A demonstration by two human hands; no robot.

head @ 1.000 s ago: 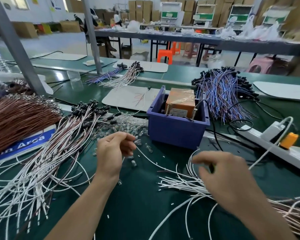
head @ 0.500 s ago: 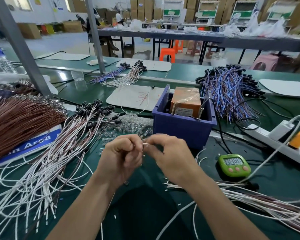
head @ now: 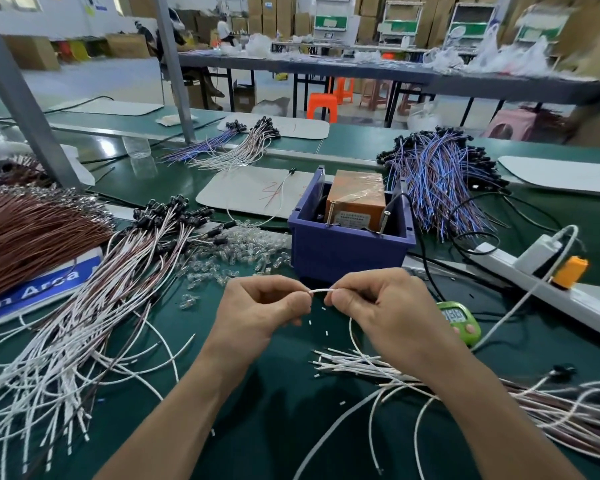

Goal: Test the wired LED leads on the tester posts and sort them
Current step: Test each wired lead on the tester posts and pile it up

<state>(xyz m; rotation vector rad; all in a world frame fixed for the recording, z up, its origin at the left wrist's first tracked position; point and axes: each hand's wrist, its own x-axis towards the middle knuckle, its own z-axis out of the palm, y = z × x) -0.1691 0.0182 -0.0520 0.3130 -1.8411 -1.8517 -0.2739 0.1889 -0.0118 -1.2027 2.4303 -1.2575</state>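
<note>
Both hands, left hand [head: 257, 315] and right hand [head: 383, 306], pinch one white lead [head: 321, 291] stretched between fingertips, just before the blue bin [head: 347, 251] housing the orange tester [head: 355, 202]; loose leads [head: 371, 367] lie beneath.

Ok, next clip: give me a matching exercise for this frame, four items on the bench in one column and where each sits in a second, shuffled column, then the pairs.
Things
1. white lead
2. orange box
3. green timer
4. brown wire bundle

Places
A. at the left edge of the view
B. inside the blue bin
C. pinched between the left hand and the right hand
D. just beyond the right hand, partly hidden by it

Pairs: 1-C, 2-B, 3-D, 4-A
</note>
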